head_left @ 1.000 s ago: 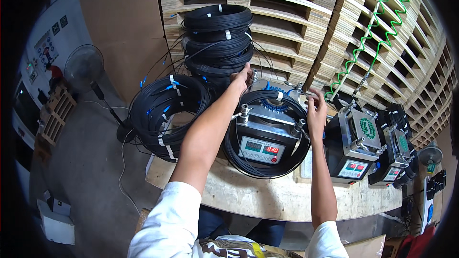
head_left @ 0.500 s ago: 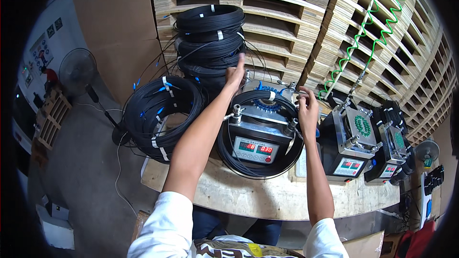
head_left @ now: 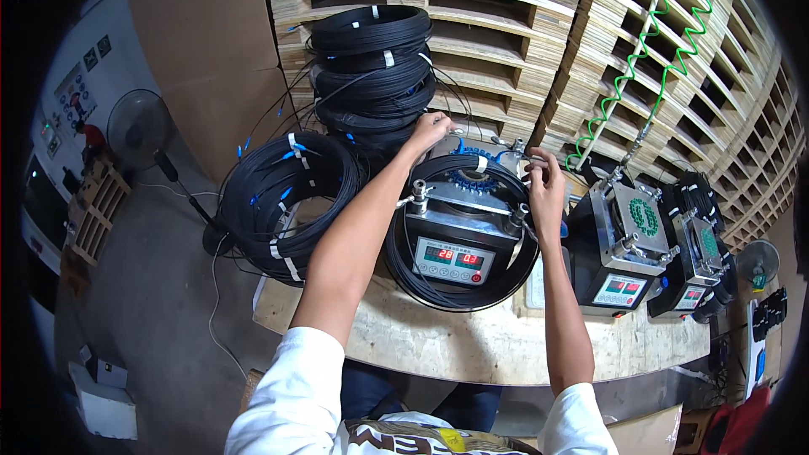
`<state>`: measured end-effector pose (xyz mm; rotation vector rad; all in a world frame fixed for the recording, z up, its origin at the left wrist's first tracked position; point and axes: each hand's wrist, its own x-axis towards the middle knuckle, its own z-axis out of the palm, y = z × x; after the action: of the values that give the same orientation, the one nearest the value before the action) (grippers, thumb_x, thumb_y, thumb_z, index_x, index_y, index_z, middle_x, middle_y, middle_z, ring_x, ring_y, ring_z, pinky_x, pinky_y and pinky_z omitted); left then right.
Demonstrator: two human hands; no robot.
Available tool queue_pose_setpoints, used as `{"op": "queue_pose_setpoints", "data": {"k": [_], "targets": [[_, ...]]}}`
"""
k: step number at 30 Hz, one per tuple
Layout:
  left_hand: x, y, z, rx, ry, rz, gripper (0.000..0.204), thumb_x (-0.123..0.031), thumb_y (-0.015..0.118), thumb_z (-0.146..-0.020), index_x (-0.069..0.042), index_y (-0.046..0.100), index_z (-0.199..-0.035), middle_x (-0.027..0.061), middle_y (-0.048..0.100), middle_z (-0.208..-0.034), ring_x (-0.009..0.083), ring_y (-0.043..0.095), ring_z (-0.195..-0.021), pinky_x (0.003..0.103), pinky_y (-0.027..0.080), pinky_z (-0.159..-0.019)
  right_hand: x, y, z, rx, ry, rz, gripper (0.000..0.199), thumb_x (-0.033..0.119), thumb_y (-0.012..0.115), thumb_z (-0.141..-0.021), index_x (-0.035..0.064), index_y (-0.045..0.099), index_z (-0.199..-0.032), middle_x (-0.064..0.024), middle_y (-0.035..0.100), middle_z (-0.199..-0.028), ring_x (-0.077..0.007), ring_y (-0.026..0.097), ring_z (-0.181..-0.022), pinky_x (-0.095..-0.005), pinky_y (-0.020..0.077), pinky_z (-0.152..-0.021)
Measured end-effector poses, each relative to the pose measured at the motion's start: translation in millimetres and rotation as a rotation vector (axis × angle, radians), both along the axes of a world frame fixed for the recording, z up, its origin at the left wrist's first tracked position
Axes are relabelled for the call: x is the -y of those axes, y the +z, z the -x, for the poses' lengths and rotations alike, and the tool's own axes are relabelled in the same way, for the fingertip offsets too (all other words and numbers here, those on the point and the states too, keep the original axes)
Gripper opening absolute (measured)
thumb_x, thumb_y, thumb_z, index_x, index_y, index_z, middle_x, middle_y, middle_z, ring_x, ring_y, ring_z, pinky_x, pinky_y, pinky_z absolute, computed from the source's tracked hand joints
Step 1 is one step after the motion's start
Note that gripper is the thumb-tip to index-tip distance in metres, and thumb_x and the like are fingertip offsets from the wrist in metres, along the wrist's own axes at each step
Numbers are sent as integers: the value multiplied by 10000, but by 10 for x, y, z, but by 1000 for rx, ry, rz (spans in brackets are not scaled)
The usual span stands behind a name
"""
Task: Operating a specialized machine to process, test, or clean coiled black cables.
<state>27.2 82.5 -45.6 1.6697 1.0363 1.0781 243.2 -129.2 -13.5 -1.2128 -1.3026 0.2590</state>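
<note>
A boxy black-and-metal machine (head_left: 459, 232) with a lit red display stands in front of me, a coil of black cable (head_left: 421, 286) hung around it. Blue connectors (head_left: 476, 181) ring its metal top plate. At the back left corner, my left hand (head_left: 430, 130) is closed over a clamp lever, which its fingers mostly hide. My right hand (head_left: 546, 175) has its fingers bent around the lever of the back right clamp (head_left: 519, 146). Two front clamps, one left (head_left: 419, 194) and one right (head_left: 516, 219), show with their levers turned outward.
Black cable coils (head_left: 371, 34) are stacked at the back left; more coils (head_left: 286, 202) lie nearer. Two similar machines (head_left: 624, 244) with green connectors stand to the right on the wooden table (head_left: 404, 345). Pallets (head_left: 489, 8) rise behind. Green spiral hoses (head_left: 619, 93) hang at right.
My left hand has come down from a thumb-up pose and curled at the back left corner. My right hand's fingers have drawn in at the back right. The display reading has changed.
</note>
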Motion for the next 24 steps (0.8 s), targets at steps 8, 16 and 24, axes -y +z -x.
{"op": "queue_pose_setpoints", "data": {"k": [8,16,24], "targets": [[282,337,491,-150,139,-4,494,-224,647,-874,-60,572,-1334,117,641,-1190,182,621,-994,327,502,-857,-15,50,95,14,2,-18,270,91,510,-978,20,609,-1219,-74,620,-827,-147,571,-758,-296,467,-686],[2385,549,924,-293,206,-513,223,-184,662,-925,6,579,-1008,163,574,-874,351,613,-877,423,490,-768,272,213,24,207,-330,-268,228,5,547,-909,4,649,-1112,-135,613,-960,-254,601,-846,-363,488,-775],[2439,218,991,-260,200,-385,196,-166,562,-1005,14,495,-1046,220,652,-869,408,660,-822,458,492,-648,866,82,218,256,-288,-195,262,-59,539,-858,-5,639,-1094,-143,586,-935,-275,577,-810,-389,476,-766]]}}
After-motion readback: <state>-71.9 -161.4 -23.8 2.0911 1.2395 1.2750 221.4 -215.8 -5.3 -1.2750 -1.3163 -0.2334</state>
